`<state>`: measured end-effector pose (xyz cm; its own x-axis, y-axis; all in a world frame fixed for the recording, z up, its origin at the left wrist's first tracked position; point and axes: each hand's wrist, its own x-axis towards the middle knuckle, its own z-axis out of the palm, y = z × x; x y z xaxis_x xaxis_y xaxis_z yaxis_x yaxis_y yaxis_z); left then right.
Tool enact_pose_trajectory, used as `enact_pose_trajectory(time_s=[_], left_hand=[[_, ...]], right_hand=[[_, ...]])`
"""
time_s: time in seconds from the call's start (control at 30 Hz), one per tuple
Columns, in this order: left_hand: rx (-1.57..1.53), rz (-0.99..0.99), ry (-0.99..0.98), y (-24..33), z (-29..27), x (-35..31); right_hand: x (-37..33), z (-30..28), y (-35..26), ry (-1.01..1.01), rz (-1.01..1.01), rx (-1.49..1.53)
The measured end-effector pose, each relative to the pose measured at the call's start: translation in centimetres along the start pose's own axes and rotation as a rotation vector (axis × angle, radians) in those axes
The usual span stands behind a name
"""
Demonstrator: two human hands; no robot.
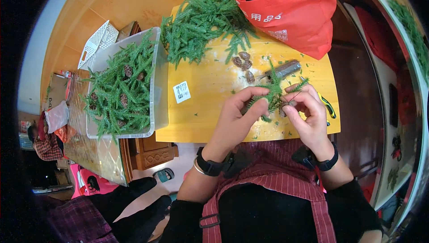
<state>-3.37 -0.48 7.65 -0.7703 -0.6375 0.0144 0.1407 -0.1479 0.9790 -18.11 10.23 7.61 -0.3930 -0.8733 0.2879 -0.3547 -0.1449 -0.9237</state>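
Observation:
Above the yellow table [201, 122], my left hand [246, 113] pinches a green artificial pine sprig [273, 92] between thumb and fingers. Close beside it, my right hand [310, 113] is closed, with a small brown pine cone [288, 105] between thumb and fingertips at the sprig's base. Thin stem or wire seems to run there, but the fingers partly hide it. Beyond the hands lie a few loose pine cones [244, 60] and a dark wrapped bundle [287, 69]. Pliers with yellow and black handles [330, 105] lie partly behind my right hand.
A red bag [295, 28] full of pine cones stands at the back right. Green sprigs [196, 26] are heaped at the back. To the left is a clear plastic bin [157, 77] of sprigs with cones. A white label [182, 92] lies on the table. Someone's legs [134, 203] show lower left.

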Motion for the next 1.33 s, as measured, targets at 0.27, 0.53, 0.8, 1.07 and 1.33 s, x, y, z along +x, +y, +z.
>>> enact_pose_trajectory(time_s=[0.27, 0.53, 0.8, 1.07, 1.33], left_hand=[[-0.126, -0.050, 0.044, -0.3, 0.3, 0.3], [-0.220, -0.068, 0.066, -0.9, 0.5, 0.1], [-0.137, -0.014, 0.146, -0.5, 0.9, -0.2], [-0.057, 0.068, 0.176, -0.1, 1.7, -0.3], [0.115, 0.108, 0.119, -0.7, 1.8, -0.6]], right_hand=[[-0.1, 0.0, -0.1, 0.015, -0.001, -0.088], [-0.2, 0.1, -0.3, 0.028, -0.027, -0.143], [-0.2, 0.1, -0.7, 0.055, -0.066, -0.170], [-0.5, 0.6, -0.4, 0.089, -0.212, -0.348], [-0.2, 0.9, -0.5, 0.140, -0.297, -0.364]])
